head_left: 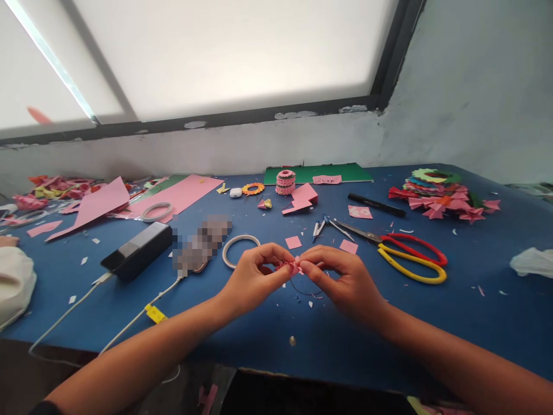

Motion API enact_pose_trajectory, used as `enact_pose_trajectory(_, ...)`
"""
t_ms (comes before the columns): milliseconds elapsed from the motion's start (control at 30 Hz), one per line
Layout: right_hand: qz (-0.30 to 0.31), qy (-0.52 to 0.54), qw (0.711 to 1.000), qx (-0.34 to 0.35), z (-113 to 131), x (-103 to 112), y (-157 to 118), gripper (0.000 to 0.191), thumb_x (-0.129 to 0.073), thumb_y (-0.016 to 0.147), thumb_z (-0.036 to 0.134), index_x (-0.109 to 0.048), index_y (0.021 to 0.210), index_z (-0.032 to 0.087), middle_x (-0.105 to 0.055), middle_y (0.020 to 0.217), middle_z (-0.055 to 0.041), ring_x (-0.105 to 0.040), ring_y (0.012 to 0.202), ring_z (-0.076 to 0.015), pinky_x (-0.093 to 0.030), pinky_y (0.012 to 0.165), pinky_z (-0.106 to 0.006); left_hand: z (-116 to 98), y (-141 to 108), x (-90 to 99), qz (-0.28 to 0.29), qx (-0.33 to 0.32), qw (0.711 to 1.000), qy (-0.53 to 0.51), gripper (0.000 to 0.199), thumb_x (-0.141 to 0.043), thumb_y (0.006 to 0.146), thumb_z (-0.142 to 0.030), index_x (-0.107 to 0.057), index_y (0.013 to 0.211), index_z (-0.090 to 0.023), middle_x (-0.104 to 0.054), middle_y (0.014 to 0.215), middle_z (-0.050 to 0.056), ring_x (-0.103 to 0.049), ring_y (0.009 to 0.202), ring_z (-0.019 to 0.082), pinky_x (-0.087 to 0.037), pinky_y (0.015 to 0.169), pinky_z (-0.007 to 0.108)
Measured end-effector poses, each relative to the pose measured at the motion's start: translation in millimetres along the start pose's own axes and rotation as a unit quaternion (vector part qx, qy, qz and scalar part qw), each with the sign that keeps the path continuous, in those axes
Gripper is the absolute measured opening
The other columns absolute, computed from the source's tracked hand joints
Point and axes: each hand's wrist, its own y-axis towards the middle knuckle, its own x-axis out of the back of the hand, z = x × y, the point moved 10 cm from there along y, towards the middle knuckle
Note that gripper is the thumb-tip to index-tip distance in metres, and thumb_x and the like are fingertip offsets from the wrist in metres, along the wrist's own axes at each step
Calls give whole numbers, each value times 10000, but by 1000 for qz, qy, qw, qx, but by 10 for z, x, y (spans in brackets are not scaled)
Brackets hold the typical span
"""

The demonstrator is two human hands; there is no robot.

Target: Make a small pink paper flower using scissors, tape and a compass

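Between my fingertips, over the middle of the blue table, is a small folded pink paper piece [295, 268]. My left hand [254, 275] pinches it from the left with thumb and forefinger. From the other side my right hand [341, 276] pinches it too, and the fingers hide much of its shape. A thin dark curved line shows on the table below it. Just beyond my hands lie a small pink paper square [293, 242] and another pink square [349, 246]. A roll of tape [226, 253] rests left of my left hand.
Scissors [380, 237] with red and yellow handles lie to the right, near a black pen [377, 205] and a compass [322, 226]. Paper flower shapes [449, 199] are piled at far right. A black box-shaped device [137, 251] and cables sit left. Someone's pale sleeve [15, 282] shows at far left.
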Motion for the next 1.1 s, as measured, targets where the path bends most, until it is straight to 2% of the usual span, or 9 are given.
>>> enact_pose_trajectory(100,-31,-39,999,-13,-78,161,53,177,-532,840,302,-641,762,187,-669,730,-18,-619,680,-144,-502,607,-251,-26,14,68,-21,-13,999,29,88,-563,770,-189,-640,756,-149,-598,667,-8,-548,594,99,-451,525,204)
enact_pose_trajectory(200,-73,-138,986,-66,-306,493,154,287,-478,851,415,-631,791,180,-672,775,-38,-635,713,-165,-503,640,-270,-4,33,95,-21,-15,996,89,112,-554,758,-187,-654,724,-153,-629,672,2,-552,578,106,-445,519,214)
enact_pose_trajectory(267,-13,-297,945,-135,-581,655,222,361,-371,885,449,-632,859,201,-679,815,-33,-635,728,-170,-488,655,-279,8,45,47,4,-31,989,147,128,-550,762,-178,-673,733,-164,-667,710,16,-594,650,135,-476,589,242)
enact_pose_trajectory(433,45,-409,883,-226,-1124,1224,257,203,-559,720,368,-651,758,191,-691,832,-107,-636,786,-316,-452,639,-396,12,30,-159,118,-100,944,291,228,-510,794,-145,-702,896,-211,-693,990,47,-602,961,201,-477,861,349)
enact_pose_trajectory(567,77,-435,851,-284,-1372,1534,159,236,-639,621,389,-616,721,177,-685,881,-169,-630,820,-361,-451,647,-414,-20,82,132,102,-86,926,354,392,-485,809,-159,-568,1186,-230,-541,1285,60,-478,1195,198,-367,1031,377)
enact_pose_trajectory(667,94,-430,844,-306,-1457,1654,70,304,-663,586,437,-589,728,179,-677,908,-185,-625,828,-355,-453,662,-407,75,147,451,101,-27,904,414,595,-565,774,-272,-397,1344,-238,-368,1440,63,-295,1339,241,-266,1095,414)
enact_pose_trajectory(767,118,-402,847,-328,-1565,1701,-61,336,-652,580,493,-577,729,201,-692,818,-137,-639,768,-312,-469,644,-379,331,182,621,161,56,876,452,722,-615,718,-329,-346,1380,-224,-263,1496,90,-175,1381,299,-205,1105,464)
enact_pose_trajectory(867,122,-370,853,-347,-1657,1755,-209,387,-614,601,531,-581,820,214,-697,855,-105,-649,791,-275,-485,664,-346,424,215,637,191,68,877,436,695,-613,709,-322,-374,1359,-263,-320,1462,76,-309,1325,293,-271,1077,430)
enact_pose_trajectory(1100,156,-411,848,-297,-1532,1657,-296,420,-490,708,605,-548,835,210,-657,745,-94,-599,648,-272,-425,573,-365,190,245,558,125,13,927,354,627,-660,702,-425,-416,1255,-261,-464,1229,83,-523,1060,264,-431,926,428)
